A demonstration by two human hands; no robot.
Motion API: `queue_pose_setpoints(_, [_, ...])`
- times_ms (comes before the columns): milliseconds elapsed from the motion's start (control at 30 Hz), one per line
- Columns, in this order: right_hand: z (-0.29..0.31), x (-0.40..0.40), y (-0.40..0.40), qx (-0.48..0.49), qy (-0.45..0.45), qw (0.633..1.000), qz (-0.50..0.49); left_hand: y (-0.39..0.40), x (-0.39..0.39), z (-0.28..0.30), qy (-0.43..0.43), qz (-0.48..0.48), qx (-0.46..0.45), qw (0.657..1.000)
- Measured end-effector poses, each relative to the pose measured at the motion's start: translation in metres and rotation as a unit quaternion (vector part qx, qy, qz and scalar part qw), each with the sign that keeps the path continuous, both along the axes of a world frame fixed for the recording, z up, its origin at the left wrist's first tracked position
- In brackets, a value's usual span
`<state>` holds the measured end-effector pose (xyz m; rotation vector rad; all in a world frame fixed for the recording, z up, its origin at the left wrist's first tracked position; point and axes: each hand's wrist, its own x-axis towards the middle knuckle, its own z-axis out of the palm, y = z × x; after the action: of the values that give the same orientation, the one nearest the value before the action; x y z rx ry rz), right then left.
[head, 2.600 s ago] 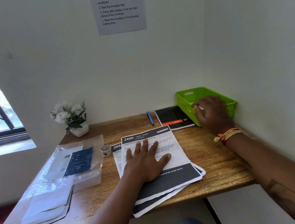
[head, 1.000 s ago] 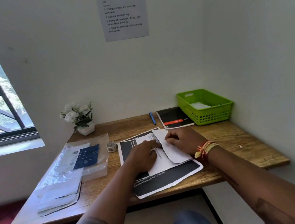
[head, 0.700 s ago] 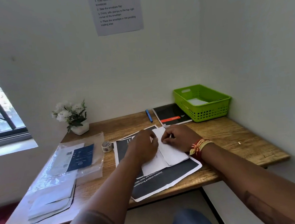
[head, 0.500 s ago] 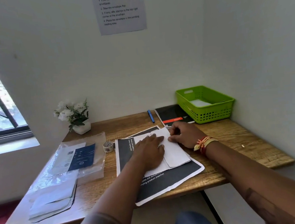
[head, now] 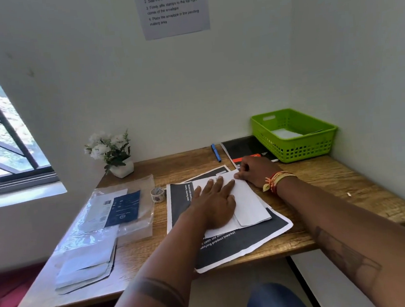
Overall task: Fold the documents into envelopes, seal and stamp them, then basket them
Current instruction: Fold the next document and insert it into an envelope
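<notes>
Head view shows our left hand (head: 214,205) flat, fingers (head: 220,184) spread on the folded paper (head: 246,202) to pin it to the surface (head: 326,179), while our right hand (head: 255,170) pinches its far corner, probably creasing; the basket (head: 294,150) sits beyond our right fingers.

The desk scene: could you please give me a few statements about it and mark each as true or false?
1. The left hand lies flat on the folded white paper. True.
2. The green basket is empty. False: something white lies inside it.
3. The blue pen lies near the wall, left of the black notebook. True.
4. The right hand is reaching into the basket. False: it rests at the far edge of the folded paper.
5. The tape roll sits between the plastic sleeve and the printed sheets. True.
</notes>
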<state>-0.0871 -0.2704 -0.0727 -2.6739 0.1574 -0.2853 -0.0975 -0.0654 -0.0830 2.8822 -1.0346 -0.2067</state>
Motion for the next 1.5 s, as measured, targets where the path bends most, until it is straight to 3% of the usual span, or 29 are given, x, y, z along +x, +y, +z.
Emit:
queue_pose_setpoints(133, [0.0,-0.016,-0.007,0.046,-0.001,0.998,0.036,0.0,0.003,0.003,0.014,0.012,-0.008,1.0])
queue_pose_setpoints(300, [-0.002,-0.045,-0.012,0.025,0.006,0.997,0.067,-0.007,-0.003,0.004,0.008,0.035,0.01,0.999])
queue_pose_setpoints(800, [0.015,-0.113,-0.015,0.019,0.166,0.977,0.134,-0.004,-0.005,-0.002,-0.005,0.028,0.019,0.999])
queue_pose_setpoints(900, [0.016,-0.098,-0.018,-0.013,0.125,0.986,0.107,-0.004,-0.003,-0.003,-0.004,0.024,0.021,0.999])
queue_pose_setpoints(1000, [0.009,-0.074,-0.01,-0.138,0.082,0.983,0.085,-0.004,-0.003,-0.003,-0.006,0.025,0.023,0.999])
queue_pose_setpoints(1167, [0.013,-0.042,0.007,-0.225,0.106,0.968,0.04,-0.004,-0.005,-0.003,-0.006,0.027,0.021,0.999])
queue_pose_setpoints(1300, [0.017,-0.024,0.014,-0.242,0.118,0.963,0.014,-0.004,-0.005,-0.002,-0.005,0.028,0.019,0.999])
queue_pose_setpoints(1500, [0.009,-0.013,0.012,-0.149,0.064,0.987,-0.008,-0.004,-0.007,-0.002,0.002,0.031,0.015,0.999])
